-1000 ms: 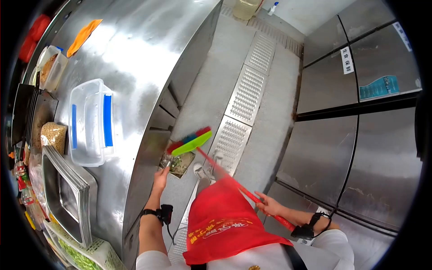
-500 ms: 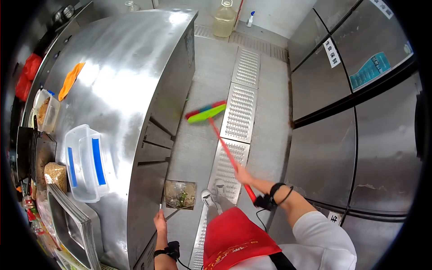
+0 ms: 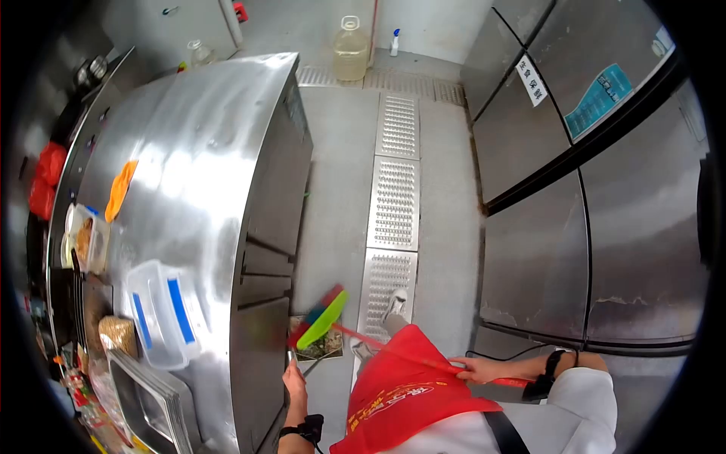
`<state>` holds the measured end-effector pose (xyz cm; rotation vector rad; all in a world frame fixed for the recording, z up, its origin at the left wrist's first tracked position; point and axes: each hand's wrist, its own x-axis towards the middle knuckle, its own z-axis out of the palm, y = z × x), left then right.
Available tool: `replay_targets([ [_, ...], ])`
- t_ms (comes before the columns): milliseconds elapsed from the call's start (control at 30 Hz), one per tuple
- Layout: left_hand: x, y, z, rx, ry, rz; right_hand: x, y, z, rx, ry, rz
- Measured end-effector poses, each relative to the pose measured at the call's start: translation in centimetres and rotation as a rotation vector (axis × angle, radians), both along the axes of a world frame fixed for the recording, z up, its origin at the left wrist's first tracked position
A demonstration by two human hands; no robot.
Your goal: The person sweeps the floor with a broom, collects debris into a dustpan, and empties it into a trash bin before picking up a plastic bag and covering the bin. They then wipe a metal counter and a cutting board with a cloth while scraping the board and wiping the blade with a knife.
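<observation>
A broom with a lime-green and dark red head (image 3: 321, 319) is low over the dustpan (image 3: 324, 346), which holds green and brown scraps on the floor. My right hand (image 3: 473, 370) is closed round the broom's red handle (image 3: 378, 346), beside the red apron (image 3: 404, 393). At the lower left, my left hand (image 3: 295, 378) grips the dustpan's thin metal handle (image 3: 290, 356), close to the steel counter's side. The broom head covers part of the dustpan.
A steel counter (image 3: 181, 144) on the left bears a clear bin (image 3: 160, 314), an orange cloth (image 3: 121, 191) and stacked trays (image 3: 151, 401). Steel fridges (image 3: 533, 272) line the right. Metal drain covers (image 3: 395, 204) run along the floor; a jug (image 3: 349, 53) stands at the far end.
The broom head has swept back toward me and left, from the open floor to the dustpan. My right hand has moved right and down. One shoe has shifted forward.
</observation>
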<state>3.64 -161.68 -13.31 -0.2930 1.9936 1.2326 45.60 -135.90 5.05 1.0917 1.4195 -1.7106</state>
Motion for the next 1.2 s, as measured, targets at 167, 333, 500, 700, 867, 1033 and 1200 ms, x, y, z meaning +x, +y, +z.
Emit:
replay_targets([
  [167,-0.6,11.8,2.5,-0.003,0.035,-0.120,2.6,8.5,-2.9,0.204,-0.030,-0.274],
  [333,-3.2,27.7,1.6,0.047,0.077,-0.206,1.5,22.9,-5.7,0.256,0.010,-0.610],
  [500,-5.2,44.7,5.0,0.079,0.115,-0.299,-1.1,37.7,-7.2,0.342,0.062,-0.780],
  [700,-6.8,62.6,6.8,0.147,0.153,-0.424,-7.0,54.0,-7.7,0.341,0.200,-0.911],
  [867,-8.1,76.9,8.9,0.166,0.197,-0.482,-9.9,67.0,-8.3,0.279,0.191,-1.022],
  [1033,-12.5,92.9,8.9,0.196,0.238,-0.583,-11.9,77.1,-6.3,0.257,0.144,-1.090],
  [1200,-15.3,112.0,9.4,0.242,0.215,-0.595,-12.9,88.7,-5.2,0.235,0.114,-1.205],
])
